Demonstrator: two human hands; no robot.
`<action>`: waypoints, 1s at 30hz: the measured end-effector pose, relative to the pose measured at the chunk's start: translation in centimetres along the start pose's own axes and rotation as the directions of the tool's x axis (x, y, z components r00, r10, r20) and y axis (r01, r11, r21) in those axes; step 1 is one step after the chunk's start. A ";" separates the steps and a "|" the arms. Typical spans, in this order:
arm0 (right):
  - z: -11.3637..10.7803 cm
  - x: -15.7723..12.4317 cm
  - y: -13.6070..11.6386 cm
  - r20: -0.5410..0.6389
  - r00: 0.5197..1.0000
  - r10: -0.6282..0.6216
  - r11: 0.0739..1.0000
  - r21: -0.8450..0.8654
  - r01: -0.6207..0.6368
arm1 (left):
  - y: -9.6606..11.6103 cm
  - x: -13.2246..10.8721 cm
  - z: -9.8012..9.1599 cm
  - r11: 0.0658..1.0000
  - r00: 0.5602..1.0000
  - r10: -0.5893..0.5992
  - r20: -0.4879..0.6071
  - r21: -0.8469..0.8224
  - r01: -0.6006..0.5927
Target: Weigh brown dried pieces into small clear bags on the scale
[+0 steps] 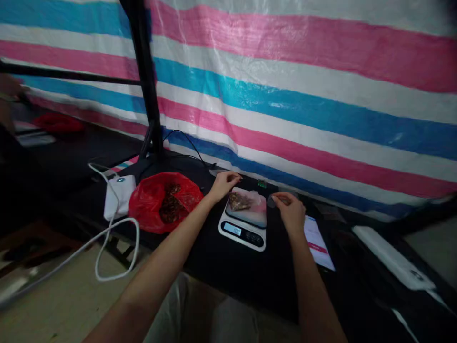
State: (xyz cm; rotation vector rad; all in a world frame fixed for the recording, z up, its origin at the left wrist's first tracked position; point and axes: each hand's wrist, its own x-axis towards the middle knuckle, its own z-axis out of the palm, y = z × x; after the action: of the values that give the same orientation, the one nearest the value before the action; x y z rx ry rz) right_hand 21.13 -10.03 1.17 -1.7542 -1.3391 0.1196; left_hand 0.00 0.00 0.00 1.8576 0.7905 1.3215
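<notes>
A white kitchen scale with a lit display stands on the black table, a small clear plastic bag of brown pieces lying on its platform. My left hand is by the platform's far left corner, fingers curled together; whether anything is in them is hidden. To the right of the scale, my right hand has thumb and fingers pinched. A clear plastic piece shows at those fingertips. Left of my left forearm sits an open red plastic bag with brown pieces inside.
A phone with a lit screen lies beside my right forearm. White devices with white cables rest at both sides. A small green object is behind the scale. A black post rises before the striped sheet. Another person's arm shows far left.
</notes>
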 end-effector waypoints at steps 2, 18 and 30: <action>0.0 -0.1 -0.2 0.009 1.000 -0.010 1.000 -0.023 0.010 | -0.1 0.1 0.0 1.000 1.000 0.003 -0.005 0.014 -0.002; -0.3 -0.2 -0.9 0.045 0.972 -0.229 0.952 -0.197 0.234 | -1.6 -0.1 0.2 0.954 0.969 -0.173 0.176 0.274 0.120; 0.5 -0.4 0.7 0.151 0.962 -0.227 0.937 -0.235 0.258 | -1.7 -0.4 0.1 0.933 0.938 -0.239 0.252 0.326 0.151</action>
State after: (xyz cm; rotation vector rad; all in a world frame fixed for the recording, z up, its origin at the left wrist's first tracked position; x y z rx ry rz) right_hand 21.26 -10.09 0.22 -1.7944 -1.7120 -0.0884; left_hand -0.13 0.58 -1.60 2.0836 1.0353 0.8115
